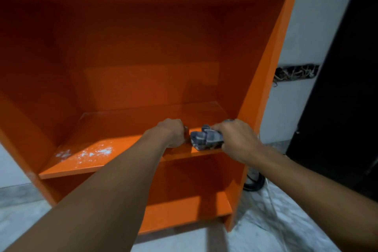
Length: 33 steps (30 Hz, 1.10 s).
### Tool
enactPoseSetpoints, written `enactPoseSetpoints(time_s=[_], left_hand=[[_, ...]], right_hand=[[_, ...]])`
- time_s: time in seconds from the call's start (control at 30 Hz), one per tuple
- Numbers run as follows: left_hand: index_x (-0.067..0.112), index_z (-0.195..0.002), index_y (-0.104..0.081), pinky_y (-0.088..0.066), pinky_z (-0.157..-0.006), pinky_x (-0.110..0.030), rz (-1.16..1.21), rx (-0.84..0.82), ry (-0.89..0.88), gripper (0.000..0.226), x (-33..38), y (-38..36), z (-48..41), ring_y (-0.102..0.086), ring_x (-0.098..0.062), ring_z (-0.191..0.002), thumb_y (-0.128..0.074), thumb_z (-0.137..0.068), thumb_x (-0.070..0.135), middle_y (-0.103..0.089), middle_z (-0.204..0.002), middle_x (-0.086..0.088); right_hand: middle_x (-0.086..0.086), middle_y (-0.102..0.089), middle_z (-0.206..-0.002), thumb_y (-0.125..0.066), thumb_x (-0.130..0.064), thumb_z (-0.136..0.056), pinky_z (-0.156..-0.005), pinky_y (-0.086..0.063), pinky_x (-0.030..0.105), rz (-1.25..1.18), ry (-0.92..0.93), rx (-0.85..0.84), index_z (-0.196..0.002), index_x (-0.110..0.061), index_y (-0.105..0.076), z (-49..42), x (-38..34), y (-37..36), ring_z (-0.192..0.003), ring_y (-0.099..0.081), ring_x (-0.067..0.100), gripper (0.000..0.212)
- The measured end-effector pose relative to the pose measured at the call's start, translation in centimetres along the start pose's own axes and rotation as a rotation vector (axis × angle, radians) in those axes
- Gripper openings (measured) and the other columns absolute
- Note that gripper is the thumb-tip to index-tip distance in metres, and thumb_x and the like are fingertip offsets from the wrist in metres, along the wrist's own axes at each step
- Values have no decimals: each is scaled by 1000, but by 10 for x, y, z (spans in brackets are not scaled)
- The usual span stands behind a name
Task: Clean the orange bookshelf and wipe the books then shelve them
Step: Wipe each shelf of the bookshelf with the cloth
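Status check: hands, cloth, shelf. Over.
Right hand grips the cloth on the middle shelf, right end. Left hand curled beside it, grip unclear. White dusty patch at left front, not yet wiped.

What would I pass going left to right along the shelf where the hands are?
A white dusty patch, left hand, blue-grey cloth, right hand gripping it, then the bookshelf's right side panel.

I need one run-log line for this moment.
right hand: grips cloth on middle shelf | left hand: beside cloth, grip unclear | white specks: shelf's left end
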<state>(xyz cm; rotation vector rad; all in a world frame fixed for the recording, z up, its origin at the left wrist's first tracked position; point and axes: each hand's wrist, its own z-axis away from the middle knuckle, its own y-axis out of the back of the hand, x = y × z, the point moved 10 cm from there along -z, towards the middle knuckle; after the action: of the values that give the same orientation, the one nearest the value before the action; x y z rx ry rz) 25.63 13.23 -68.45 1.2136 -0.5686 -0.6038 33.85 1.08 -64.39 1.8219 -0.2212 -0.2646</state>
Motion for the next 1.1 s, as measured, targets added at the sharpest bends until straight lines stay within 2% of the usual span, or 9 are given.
enactPoseSetpoints(time_s=[0.1,0.2,0.33,0.47,0.7,0.8,0.9,1.0,1.1], left_hand=[[19,-144,-47,-45,-76,-33,-12,9,5,47,0,0,2,-59,-33,-104,-47,-101,40,-60,-125,-13],[18,-129,-57,-45,-71,-35,14,34,1,32,2,0,1,-58,-28,-89,-47,-102,32,-62,-114,-10],[19,-130,-58,-48,-88,-35,-2,48,-15,36,4,1,5,-58,-28,-108,-50,-100,37,-60,-124,-7],[20,-132,-58,-45,-83,-35,10,42,-1,40,-2,-1,0,-55,-26,-100,-52,-99,40,-61,-124,-8],[21,-137,-55,-50,-96,-40,14,42,13,45,-4,-2,-2,-58,-32,-115,-50,-98,45,-59,-132,-8],[16,-117,-60,-53,-79,-40,57,70,25,23,-5,-1,0,-62,-32,-97,-49,-101,27,-63,-112,-11],[20,-113,-61,-47,-71,-37,45,78,17,20,-4,-2,1,-58,-28,-87,-48,-99,26,-63,-106,-7],[21,-124,-61,-47,-77,-36,41,59,-7,34,2,-3,6,-56,-29,-91,-49,-99,41,-62,-110,-9],[17,-137,-54,-48,-88,-38,42,61,-8,43,0,0,13,-57,-31,-105,-45,-102,40,-60,-125,-11]], right_hand=[[-7,-48,-62,-54,3,-77,-45,-24,25,-12,32,-30,-87,-23,-63,31,-6,16,-54,-40,8,29],[-10,-51,-65,-55,2,-81,-46,-27,23,-92,-7,62,-96,-28,-62,13,-4,33,-57,-47,9,34],[6,-66,-89,-54,2,-86,-70,-47,37,-115,-70,95,-101,-16,-65,-41,10,12,-87,-62,29,25],[9,-65,-98,-55,-2,-89,-83,-38,39,-5,-60,50,-109,-14,-61,-45,8,-15,-98,-59,34,24],[0,-53,-78,-52,-3,-81,-65,-38,32,-36,-69,-24,-96,-26,-58,47,-2,11,-89,-59,33,28],[-4,-48,-73,-55,-8,-84,-59,-37,32,-83,-78,72,-92,-26,-54,25,-8,36,-75,-51,27,20],[-1,-51,-81,-54,-8,-86,-68,-43,36,-86,-63,73,-93,-29,-46,-29,-8,20,-82,-52,27,23],[7,-52,-87,-51,-14,-89,-70,-44,37,-75,-161,-156,-82,-16,-46,-62,14,-32,-82,-54,31,9],[5,-55,-80,-50,-15,-88,-64,-40,34,-160,-159,-109,-83,-17,-53,-59,20,-35,-76,-54,29,7]])
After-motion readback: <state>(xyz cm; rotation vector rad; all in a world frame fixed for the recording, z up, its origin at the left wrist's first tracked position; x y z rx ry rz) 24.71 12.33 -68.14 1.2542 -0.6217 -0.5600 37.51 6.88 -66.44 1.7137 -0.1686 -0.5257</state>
